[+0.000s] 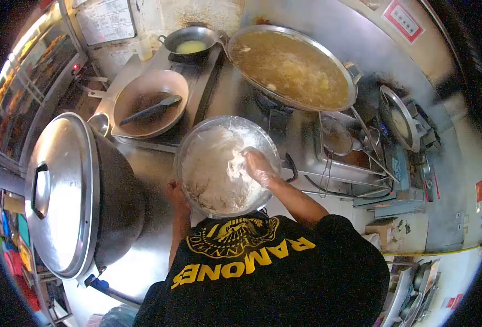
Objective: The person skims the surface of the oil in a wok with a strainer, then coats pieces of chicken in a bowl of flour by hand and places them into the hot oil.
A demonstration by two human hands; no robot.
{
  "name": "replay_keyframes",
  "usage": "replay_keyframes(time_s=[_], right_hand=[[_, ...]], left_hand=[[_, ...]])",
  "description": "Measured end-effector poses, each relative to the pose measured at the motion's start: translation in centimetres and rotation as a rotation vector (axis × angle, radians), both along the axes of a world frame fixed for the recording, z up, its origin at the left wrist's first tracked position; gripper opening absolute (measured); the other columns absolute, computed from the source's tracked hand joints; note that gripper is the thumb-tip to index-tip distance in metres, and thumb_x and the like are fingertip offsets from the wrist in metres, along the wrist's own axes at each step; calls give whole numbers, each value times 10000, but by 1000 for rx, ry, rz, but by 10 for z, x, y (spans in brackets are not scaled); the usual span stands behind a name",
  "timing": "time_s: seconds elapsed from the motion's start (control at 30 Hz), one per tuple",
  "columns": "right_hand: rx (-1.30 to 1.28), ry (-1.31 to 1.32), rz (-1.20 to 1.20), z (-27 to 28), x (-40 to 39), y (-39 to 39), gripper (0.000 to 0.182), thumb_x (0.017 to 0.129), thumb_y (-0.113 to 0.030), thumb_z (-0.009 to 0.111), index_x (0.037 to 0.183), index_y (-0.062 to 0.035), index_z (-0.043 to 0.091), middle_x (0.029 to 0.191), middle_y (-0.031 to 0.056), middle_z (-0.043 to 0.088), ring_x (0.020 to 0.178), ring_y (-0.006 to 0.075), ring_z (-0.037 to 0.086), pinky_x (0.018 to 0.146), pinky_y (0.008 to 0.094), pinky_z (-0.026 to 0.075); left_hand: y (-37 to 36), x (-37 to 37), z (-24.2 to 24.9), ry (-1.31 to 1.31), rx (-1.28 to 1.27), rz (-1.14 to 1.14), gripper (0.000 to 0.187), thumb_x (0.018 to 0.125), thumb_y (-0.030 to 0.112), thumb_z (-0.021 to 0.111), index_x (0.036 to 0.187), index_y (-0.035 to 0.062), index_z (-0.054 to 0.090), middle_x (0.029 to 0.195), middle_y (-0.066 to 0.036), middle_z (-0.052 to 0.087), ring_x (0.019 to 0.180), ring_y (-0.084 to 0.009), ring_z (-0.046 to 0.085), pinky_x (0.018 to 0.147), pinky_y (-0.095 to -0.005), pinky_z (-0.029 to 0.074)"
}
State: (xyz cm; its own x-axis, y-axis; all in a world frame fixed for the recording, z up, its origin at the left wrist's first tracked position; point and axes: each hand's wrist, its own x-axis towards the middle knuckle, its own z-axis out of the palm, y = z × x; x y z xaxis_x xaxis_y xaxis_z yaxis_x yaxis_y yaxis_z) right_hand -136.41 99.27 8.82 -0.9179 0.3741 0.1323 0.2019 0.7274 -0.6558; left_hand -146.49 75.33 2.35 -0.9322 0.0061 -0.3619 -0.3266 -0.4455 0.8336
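A wide metal bowl (276, 150) of white flour (211, 158) is in front of my body. My left hand (178, 195) grips the bowl's left side low at the rim, its fingers partly hidden by the wall. Inside the bowl on the right, my right hand (260, 168) is dusted white, its fingers curled together at a ragged white clump (235, 165). Whether the clump is loose flour or a coated piece I cannot make out.
Behind the bowl, a large wok of bubbling oil (293, 68) stands at the right. A pan (167, 87) holds a dark-headed utensil (151, 109). A small wok (192, 48) sits farther back. At left is a big lidded pot (64, 191); wire strainers (336, 139) lie right.
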Motion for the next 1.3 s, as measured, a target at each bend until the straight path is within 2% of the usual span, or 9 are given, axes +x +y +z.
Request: replay_keyframes(time_s=[0.2, 0.27, 0.37, 0.5, 0.57, 0.67, 0.93, 1.17, 1.3], right_hand=[[355, 15, 299, -12, -8, 18, 284, 696, -158, 529, 913, 18, 480, 903, 184, 493, 826, 307, 489, 720, 337, 418], [-368, 228, 408, -47, -30, 46, 133, 670, -86, 516, 767, 3, 498, 733, 143, 526, 717, 269, 515, 643, 345, 430], [-69, -352, 390, 141, -19, 12, 282, 681, -162, 571, 877, 32, 510, 813, 147, 550, 793, 219, 529, 686, 327, 432], [-895, -94, 401, 213, -17, 34, 360, 754, -160, 517, 1010, 84, 450, 1031, 187, 475, 962, 252, 462, 812, 352, 405], [-522, 82, 504, 240, -25, 55, 418, 660, -291, 625, 988, -49, 532, 913, 91, 575, 825, 157, 533, 766, 252, 397], [-1029, 326, 233, 288, -23, 48, 371, 685, -84, 596, 1006, 49, 465, 976, 137, 527, 868, 195, 513, 747, 291, 430], [726, -321, -127, 264, -139, 197, 484, 559, -333, 671, 860, 29, 560, 817, 172, 577, 735, 225, 566, 659, 313, 450], [915, -402, -580, 178, -220, 287, 629, 508, -374, 713, 951, 28, 519, 983, 205, 509, 917, 283, 503, 773, 348, 406], [577, 7, -546, 174, -207, 294, 423, 727, -285, 524, 996, 38, 473, 1001, 206, 491, 899, 251, 513, 704, 352, 440]], left_hand=[[-10, -6, -19, 46, -15, -168, 104, 771, 109, 511, 781, 46, 429, 719, -23, 446, 634, -116, 433, 539, -264, 384], [-3, 0, -3, 16, -56, -44, 106, 765, 101, 512, 758, 53, 417, 712, -18, 441, 632, -110, 422, 531, -268, 375], [-1, 2, 3, 38, -28, -35, 108, 759, 95, 517, 755, 58, 416, 705, -17, 437, 629, -113, 425, 530, -264, 371], [-4, 3, 5, 66, -18, -42, 101, 760, 102, 516, 770, 64, 422, 711, -17, 441, 639, -121, 439, 549, -267, 382], [-3, 3, 5, 15, -21, -58, 82, 757, 87, 512, 779, 72, 434, 698, -9, 443, 641, -120, 443, 556, -268, 386], [-2, 5, 14, -8, 11, -82, 73, 753, 79, 511, 782, 83, 444, 690, -2, 440, 635, -122, 440, 556, -273, 388], [-7, 6, 2, 50, 25, -48, 88, 748, 89, 519, 774, 84, 435, 693, -3, 433, 634, -125, 446, 579, -262, 396], [-6, 2, -6, -12, -47, -42, 116, 750, 108, 526, 771, 55, 426, 703, -13, 426, 639, -130, 440, 593, -272, 397], [-11, -7, -33, -60, -104, -99, 124, 737, 114, 545, 786, 33, 464, 716, -30, 461, 659, -136, 447, 596, -279, 394]])
